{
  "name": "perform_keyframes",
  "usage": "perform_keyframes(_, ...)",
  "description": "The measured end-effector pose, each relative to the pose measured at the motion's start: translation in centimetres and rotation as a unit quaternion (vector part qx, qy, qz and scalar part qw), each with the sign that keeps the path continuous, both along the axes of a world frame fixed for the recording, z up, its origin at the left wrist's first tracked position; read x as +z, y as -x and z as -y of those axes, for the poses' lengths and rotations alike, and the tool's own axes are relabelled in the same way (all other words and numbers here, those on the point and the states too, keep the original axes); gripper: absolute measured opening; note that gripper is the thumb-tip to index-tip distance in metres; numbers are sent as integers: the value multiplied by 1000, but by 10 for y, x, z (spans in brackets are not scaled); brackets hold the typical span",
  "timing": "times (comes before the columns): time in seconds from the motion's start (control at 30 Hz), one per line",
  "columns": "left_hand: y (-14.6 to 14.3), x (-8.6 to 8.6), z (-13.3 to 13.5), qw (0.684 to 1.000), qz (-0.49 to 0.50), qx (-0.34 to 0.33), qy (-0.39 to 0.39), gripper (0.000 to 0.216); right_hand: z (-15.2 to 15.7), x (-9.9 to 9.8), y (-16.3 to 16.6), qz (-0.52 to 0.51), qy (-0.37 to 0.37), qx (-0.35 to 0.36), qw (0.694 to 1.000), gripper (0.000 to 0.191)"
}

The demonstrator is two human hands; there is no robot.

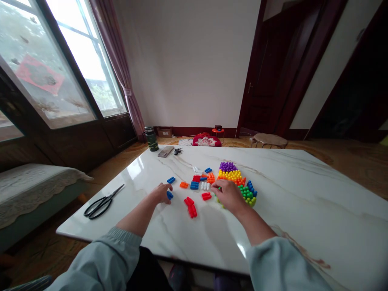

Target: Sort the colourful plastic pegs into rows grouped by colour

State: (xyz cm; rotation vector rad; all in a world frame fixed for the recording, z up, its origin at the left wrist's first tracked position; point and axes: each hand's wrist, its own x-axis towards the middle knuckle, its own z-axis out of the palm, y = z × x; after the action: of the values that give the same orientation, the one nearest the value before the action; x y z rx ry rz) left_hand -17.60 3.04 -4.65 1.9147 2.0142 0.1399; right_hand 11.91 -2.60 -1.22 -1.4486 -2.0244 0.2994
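Note:
My left hand point(161, 194) is low over the table, its thumb and fingers closed around a blue capsule-shaped plastic piece point(170, 195). Another blue pair point(171, 180) lies just beyond it. My right hand point(229, 195) has its fingertips together beside white capsule-shaped pieces point(205, 186); whatever is in them is too small to make out. Under and behind that hand sits a block of round-headed pieces in colour bands: purple point(228, 166), yellow point(230, 175), orange, green point(247, 193) and blue point(251, 188). Red pieces point(190, 207), orange pieces point(183, 184) and blue pieces point(194, 185) lie between the hands.
Black-handled scissors point(101, 205) rest at the left on the white marbled table point(303, 202). Along the far left edge stand a dark green patterned flask point(151, 139), a phone point(165, 151) and keys point(178, 151). A stool point(269, 140) is beyond the table.

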Motion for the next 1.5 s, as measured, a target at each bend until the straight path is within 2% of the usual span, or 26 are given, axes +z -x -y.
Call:
perform_keyframes(0.1, -12, -4, -3, 1000, 18, -14, -9, 36, 7, -3, 20, 47, 52, 23, 997, 14)
perform_keyframes(0.2, -25, 1, -6, 998, 60, -15, -3, 29, 13, -9, 40, 101, 97, 54, 989, 16)
perform_keyframes(0.33, -48, 15, -1, 985, 169, -14, 25, 34, 17, -9, 56, 96, 87, 56, 990, 39)
perform_keyframes(0.37, -56, 19, 2, 973, 227, -15, 41, 38, 16, -8, 57, 77, 75, 45, 993, 45)
perform_keyframes(0.43, -73, 27, 9, 928, 363, -23, 80, 49, 16, -3, 56, 32, 49, 16, 998, 49)
perform_keyframes(0.5, -90, 33, 16, 883, 456, -31, 109, 60, 14, 1, 52, -6, 27, -9, 1000, 42)
perform_keyframes(0.53, -97, 36, 19, 871, 476, -35, 115, 63, 14, 3, 50, -17, 18, -17, 1000, 36)
perform_keyframes(0.63, -114, 41, 24, 857, 500, -38, 115, 66, 12, 5, 40, -35, 2, -28, 999, 26)
perform_keyframes(0.8, -128, 44, 25, 851, 512, -55, 108, 67, 9, 2, 24, -75, -24, -47, 996, 31)
perform_keyframes(0.97, -139, 45, 25, 846, 519, -75, 95, 66, 8, -2, 12, -112, -55, -49, 991, 25)
perform_keyframes(1.07, -144, 47, 26, 848, 513, -90, 95, 66, 7, -4, 6, -135, -35, -66, 988, 24)
perform_keyframes(1.2, -143, 48, 26, 865, 478, -117, 96, 65, 5, 1, -21, -139, -40, -120, 982, 26)
perform_keyframes(1.33, -138, 47, 23, 875, 467, -106, 75, 61, 8, 4, -82, -121, -62, -263, 955, 20)
perform_keyframes(1.43, -134, 46, 19, 875, 473, -80, 69, 63, 12, -7, -130, -38, -17, -369, 929, 14)
perform_keyframes(1.5, -133, 45, 18, 875, 475, -71, 67, 64, 14, -21, -151, 11, 32, -380, 924, 11)
